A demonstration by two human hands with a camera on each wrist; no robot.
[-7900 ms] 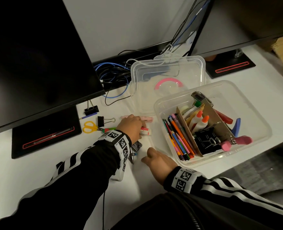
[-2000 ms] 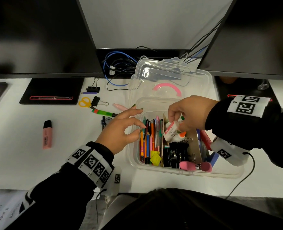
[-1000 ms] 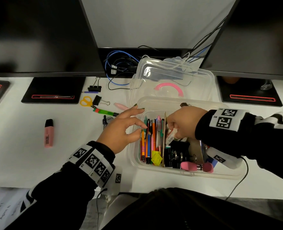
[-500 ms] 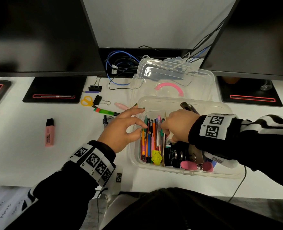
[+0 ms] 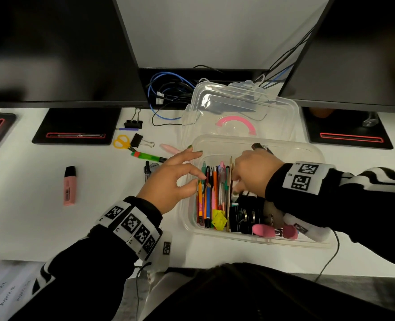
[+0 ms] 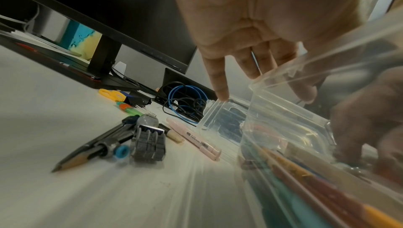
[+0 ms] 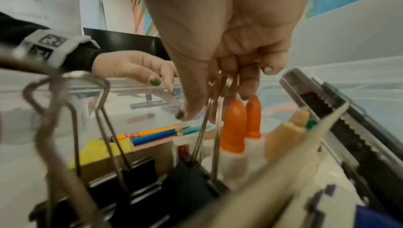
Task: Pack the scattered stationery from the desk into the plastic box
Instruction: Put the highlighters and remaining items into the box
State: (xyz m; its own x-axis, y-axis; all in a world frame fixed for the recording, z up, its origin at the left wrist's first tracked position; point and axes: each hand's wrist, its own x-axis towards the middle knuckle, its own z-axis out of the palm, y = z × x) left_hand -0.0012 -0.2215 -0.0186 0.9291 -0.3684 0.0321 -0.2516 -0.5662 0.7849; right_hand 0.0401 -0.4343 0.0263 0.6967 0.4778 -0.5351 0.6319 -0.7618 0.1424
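Only the right wrist view showed the right hand (image 7: 220,69) pinching a binder clip's (image 7: 196,176) wire handles inside the box (image 5: 256,237). The left hand (image 5: 171,184), loosely spread and empty, rested at the box's left rim.

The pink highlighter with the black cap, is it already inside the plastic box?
No, the pink highlighter lies on the desk, far left of the plastic box.

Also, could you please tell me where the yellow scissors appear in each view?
Head: yellow scissors upper left, near the left monitor base.
Left wrist: left of centre, beyond the pens.
Right wrist: not visible.
Shared landmark: the plastic box.
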